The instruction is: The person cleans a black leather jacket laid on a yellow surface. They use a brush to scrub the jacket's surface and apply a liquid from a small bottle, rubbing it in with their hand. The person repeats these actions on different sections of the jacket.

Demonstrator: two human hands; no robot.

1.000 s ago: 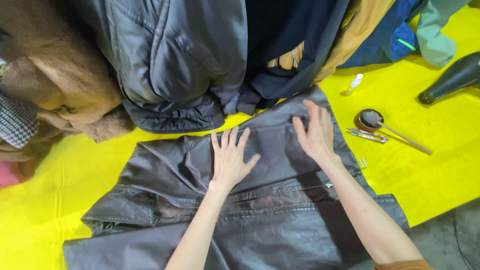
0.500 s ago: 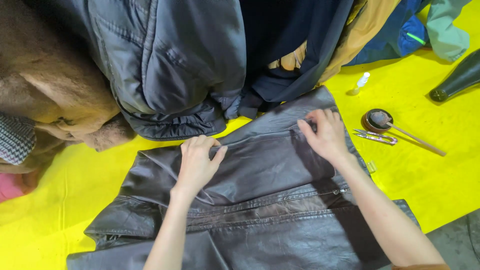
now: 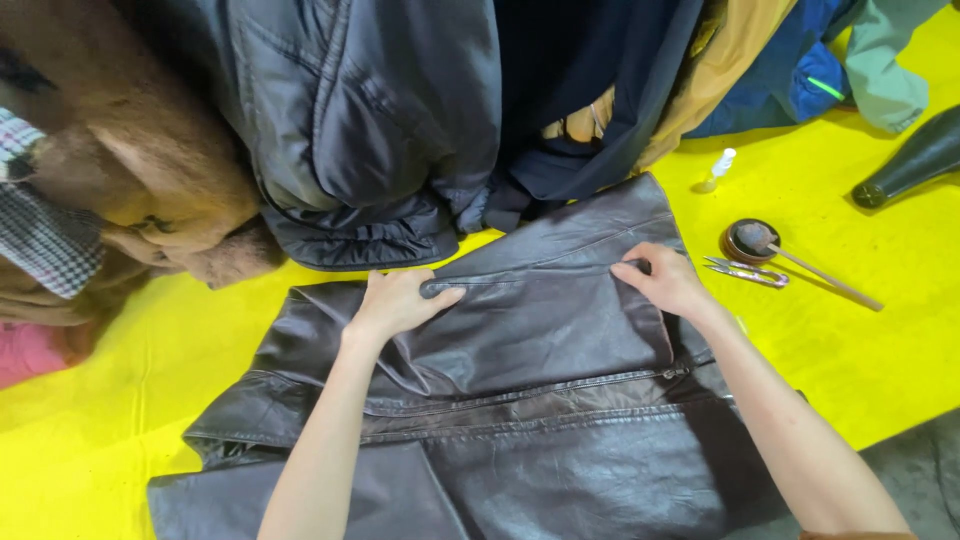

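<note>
A dark brown leather jacket (image 3: 540, 400) lies spread flat on a yellow cloth-covered table (image 3: 130, 400). My left hand (image 3: 398, 300) pinches a seam fold near the jacket's upper left. At the upper right part of the same seam, my right hand (image 3: 665, 282) grips the leather with curled fingers. Both forearms reach up from the bottom edge over the jacket.
A pile of coats lies along the far side: a brown furry one (image 3: 120, 170), a dark grey padded one (image 3: 370, 130), a navy one (image 3: 590, 90), tan and blue ones. To the right lie a small white bottle (image 3: 717, 168), scissors (image 3: 745, 270), a round tool with a wooden handle (image 3: 770, 245) and a dark bottle (image 3: 915, 160).
Both hands went from lying flat with spread fingers on the jacket to pinching the seam. They moved apart, the left hand leftward, the right hand rightward.
</note>
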